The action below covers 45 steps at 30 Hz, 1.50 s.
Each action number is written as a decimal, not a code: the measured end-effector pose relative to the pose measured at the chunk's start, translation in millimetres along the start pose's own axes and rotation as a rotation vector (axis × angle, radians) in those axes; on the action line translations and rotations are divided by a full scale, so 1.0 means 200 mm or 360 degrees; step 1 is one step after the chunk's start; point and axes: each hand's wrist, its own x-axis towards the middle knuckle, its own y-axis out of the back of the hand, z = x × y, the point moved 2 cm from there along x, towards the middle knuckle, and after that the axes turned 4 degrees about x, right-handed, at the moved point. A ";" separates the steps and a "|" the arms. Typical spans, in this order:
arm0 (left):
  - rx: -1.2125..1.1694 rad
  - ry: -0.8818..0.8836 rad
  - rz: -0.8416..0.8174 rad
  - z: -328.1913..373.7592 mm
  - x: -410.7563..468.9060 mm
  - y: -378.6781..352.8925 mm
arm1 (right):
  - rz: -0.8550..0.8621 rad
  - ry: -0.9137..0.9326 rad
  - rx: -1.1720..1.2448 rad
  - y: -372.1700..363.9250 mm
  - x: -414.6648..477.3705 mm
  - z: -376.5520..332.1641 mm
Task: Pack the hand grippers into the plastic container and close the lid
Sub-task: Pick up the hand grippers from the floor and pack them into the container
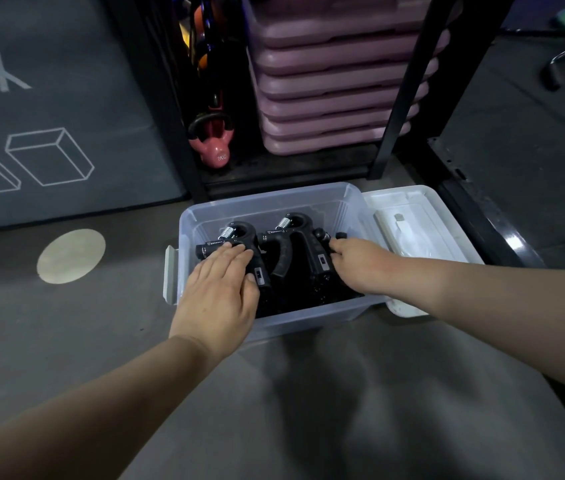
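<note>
A clear plastic container (267, 202) stands on the grey floor with black hand grippers inside. My left hand (220, 289) lies with straight fingers on top of the left hand gripper (239, 233), thumb beside its handle. My right hand (357, 261) reaches in from the right and its fingers curl round the handle of the right hand gripper (295, 237). More black grippers lie under them, too dark to tell apart. The white lid (416, 230) lies flat beside the container on its right.
A black rack (402, 98) behind the container holds stacked purple step platforms (336, 98) and a pink kettlebell (213, 147). A dark mat (49, 116) with white markings lies at the left. A pale round floor marker (71, 256) sits left of the container.
</note>
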 end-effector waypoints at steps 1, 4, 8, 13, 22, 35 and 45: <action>0.0004 -0.0001 -0.0001 0.00 0.00 0.00 | 0.0008 -0.0003 -0.0041 0.00 0.01 0.00; 0.0012 -0.0001 0.0000 0.00 0.00 0.00 | -0.0006 0.0033 -0.0164 0.00 0.01 -0.01; 0.0009 -0.0003 0.0003 0.00 0.00 0.00 | -0.0046 0.0055 -0.0248 0.02 0.01 0.00; -0.0007 -0.0005 0.0017 0.00 0.00 0.00 | 0.0050 0.0097 0.0029 0.13 -0.01 0.02; -0.0027 -0.0002 0.0025 0.00 0.00 -0.01 | 0.0579 0.0246 0.0237 0.23 0.04 0.22; -0.0016 0.0001 0.0014 0.00 0.00 0.00 | 0.0035 0.0119 -0.0600 0.14 0.07 0.22; -0.0066 0.0002 0.0033 0.00 -0.01 0.00 | 0.0919 -0.0008 0.0821 0.18 0.05 0.52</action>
